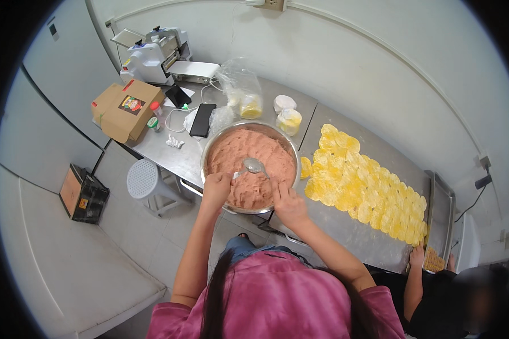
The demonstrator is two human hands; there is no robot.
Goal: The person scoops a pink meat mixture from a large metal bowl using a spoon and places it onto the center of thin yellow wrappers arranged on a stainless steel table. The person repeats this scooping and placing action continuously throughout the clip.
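A large steel bowl (205, 148) filled with pink minced meat (266, 146) sits at the front edge of the steel table. My right hand (289, 203) is over its right rim, fingers closed round the handle of a metal spoon (253, 165). The spoon's bowl lies over the middle of the meat, pointing left. At the left rim, my left hand (216, 192) is closed; a small pale piece shows by its fingertips, too little to name. Thin round yellow wrappers (356, 179) overlap in rows on the table to the right, with one yellow round (306, 168) close to the bowl.
Behind the bowl are stacked rounds (289, 121) and a plastic bag (240, 85). Phones (203, 120), a cardboard box (129, 110) and a white machine (163, 56) stand left. A stool (150, 178) is below. A co-worker's hand (417, 256) is near a tray (442, 198) at right.
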